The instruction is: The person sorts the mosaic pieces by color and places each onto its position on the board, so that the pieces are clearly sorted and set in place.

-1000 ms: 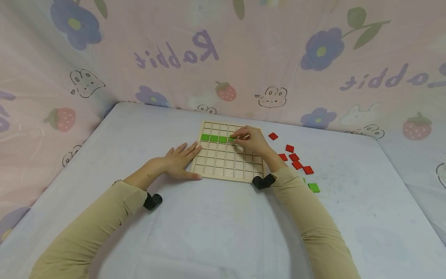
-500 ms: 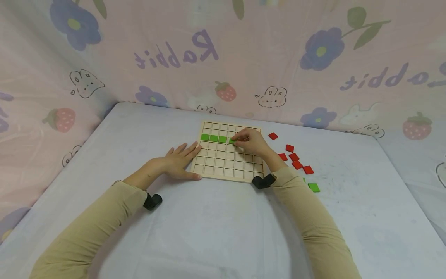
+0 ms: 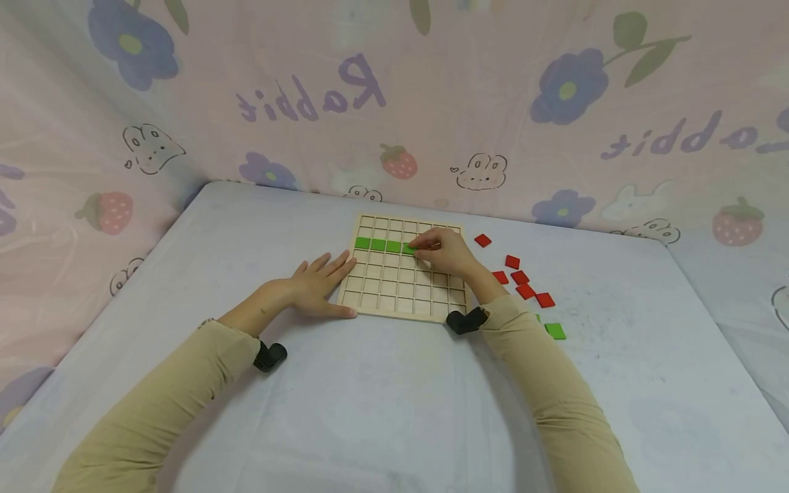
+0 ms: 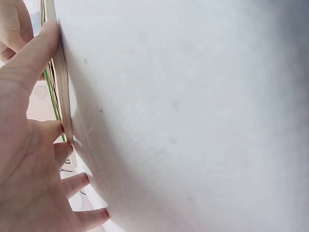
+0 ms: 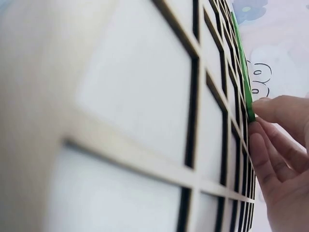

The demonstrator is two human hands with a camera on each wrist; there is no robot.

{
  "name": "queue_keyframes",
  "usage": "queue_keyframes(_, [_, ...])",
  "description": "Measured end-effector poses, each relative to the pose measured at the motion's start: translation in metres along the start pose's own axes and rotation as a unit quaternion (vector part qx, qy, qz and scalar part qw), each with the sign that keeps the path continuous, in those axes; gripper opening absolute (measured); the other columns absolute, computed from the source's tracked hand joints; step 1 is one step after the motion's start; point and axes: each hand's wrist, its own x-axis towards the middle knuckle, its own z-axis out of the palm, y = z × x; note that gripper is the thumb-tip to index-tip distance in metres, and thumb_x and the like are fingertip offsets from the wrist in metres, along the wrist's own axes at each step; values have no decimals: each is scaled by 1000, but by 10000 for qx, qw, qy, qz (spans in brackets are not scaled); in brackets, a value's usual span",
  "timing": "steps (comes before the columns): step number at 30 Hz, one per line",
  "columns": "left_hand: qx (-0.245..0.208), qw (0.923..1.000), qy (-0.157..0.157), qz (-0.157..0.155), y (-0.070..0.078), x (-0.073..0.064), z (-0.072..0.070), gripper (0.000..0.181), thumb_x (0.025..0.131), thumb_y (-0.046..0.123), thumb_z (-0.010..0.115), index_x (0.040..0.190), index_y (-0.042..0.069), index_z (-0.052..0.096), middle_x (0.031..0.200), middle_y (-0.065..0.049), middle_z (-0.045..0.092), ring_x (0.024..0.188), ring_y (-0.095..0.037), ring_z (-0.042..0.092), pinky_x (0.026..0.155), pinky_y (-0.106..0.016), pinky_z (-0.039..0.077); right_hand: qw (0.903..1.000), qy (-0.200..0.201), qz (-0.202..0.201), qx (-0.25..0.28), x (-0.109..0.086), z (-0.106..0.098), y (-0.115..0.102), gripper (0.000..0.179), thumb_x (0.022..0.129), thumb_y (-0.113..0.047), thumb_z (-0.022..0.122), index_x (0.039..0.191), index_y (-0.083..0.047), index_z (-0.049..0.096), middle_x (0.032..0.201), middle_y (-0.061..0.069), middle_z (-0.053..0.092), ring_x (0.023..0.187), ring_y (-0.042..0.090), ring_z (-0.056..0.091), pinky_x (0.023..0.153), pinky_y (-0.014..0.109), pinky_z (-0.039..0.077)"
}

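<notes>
A wooden grid board (image 3: 388, 284) lies on the table, with a row of green square tiles (image 3: 378, 244) in its third row from the back. My right hand (image 3: 448, 252) reaches over the board and pinches the rightmost green tile (image 3: 409, 249) at that row's end. In the right wrist view, the fingertips (image 5: 260, 104) meet the end of the green strip just above the grid. My left hand (image 3: 317, 286) lies spread at the board's left side, its fingers straight. The left wrist view has its thumb (image 4: 36, 53) against the board's edge.
Several red square tiles (image 3: 520, 277) are scattered right of the board, one (image 3: 483, 240) farther back. Nearer, a green tile (image 3: 555, 331) lies beside the right sleeve (image 3: 542, 383), which partly hides another. A printed cloth (image 3: 431, 103) hangs behind the table (image 3: 629, 342).
The rightmost green tile shifted slightly under my right fingertips and now lines up with the others in its row. My left hand stayed in place.
</notes>
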Motion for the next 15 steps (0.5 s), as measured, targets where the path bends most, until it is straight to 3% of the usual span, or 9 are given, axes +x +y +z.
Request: queue_keyframes(15, [42,10000,-40,1,1,-2,-1,99,90,56,57,155,9,0,162,-12,-7,146,-43,-5,113,-66,3,9996,35,-63,264,-5,-3,1,23,90,-13,65,111,-6,71,115,11,68,105,24,61,95,39,49])
